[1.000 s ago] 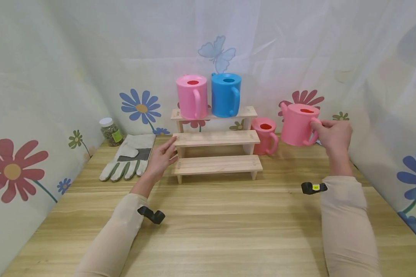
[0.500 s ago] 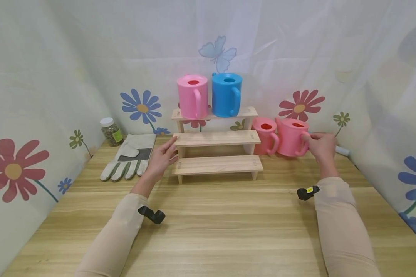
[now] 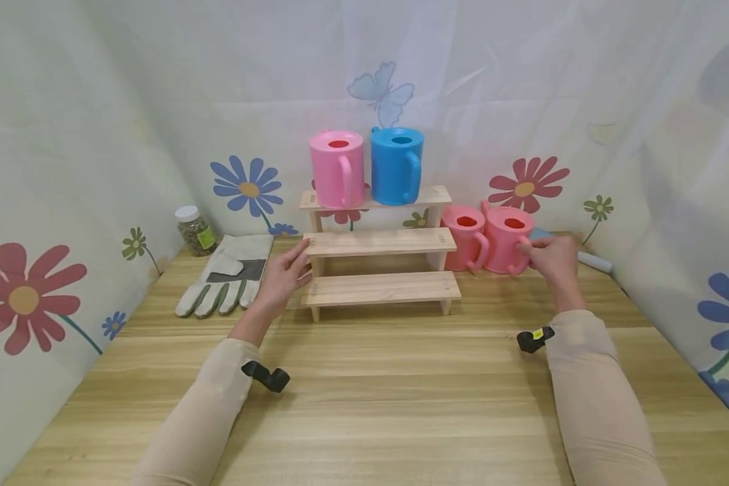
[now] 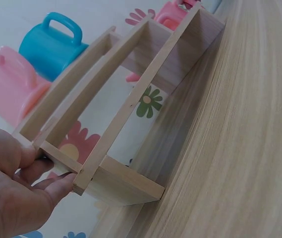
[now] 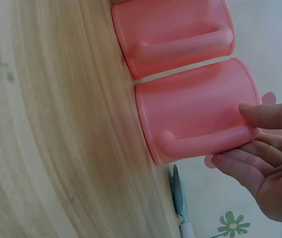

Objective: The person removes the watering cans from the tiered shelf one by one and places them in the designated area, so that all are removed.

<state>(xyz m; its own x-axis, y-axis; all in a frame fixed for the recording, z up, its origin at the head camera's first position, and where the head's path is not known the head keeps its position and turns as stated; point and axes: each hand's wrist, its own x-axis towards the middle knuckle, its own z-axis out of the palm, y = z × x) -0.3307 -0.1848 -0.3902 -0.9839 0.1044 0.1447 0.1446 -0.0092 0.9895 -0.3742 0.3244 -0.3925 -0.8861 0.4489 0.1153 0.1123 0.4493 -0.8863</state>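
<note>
A three-tier wooden stand point(image 3: 379, 241) bears a pink watering can point(image 3: 338, 169) and a blue watering can point(image 3: 396, 167) on its top step. My left hand point(image 3: 282, 280) holds the stand's left end at the middle step, thumb at the board and fingers against the side panel point(image 4: 71, 161). Right of the stand, a coral-pink watering can point(image 3: 462, 236) stands on the table. Beside it is a second coral-pink watering can point(image 5: 195, 109), upright, a thin gap between them. My right hand point(image 3: 555, 260) pinches its handle near the top, thumb on one side and fingertips on the other.
A work glove point(image 3: 225, 277) lies left of the stand, with a lidded jar point(image 3: 196, 231) behind it. A trowel with a bluish blade point(image 5: 179, 193) and white handle point(image 3: 595, 262) lies behind my right hand. A flowered curtain point(image 3: 267, 81) hangs around the wooden table point(image 3: 389, 391).
My right hand has lowered the second coral-pink watering can and brought it left, onto the table beside the other one. The left hand has stayed at the stand.
</note>
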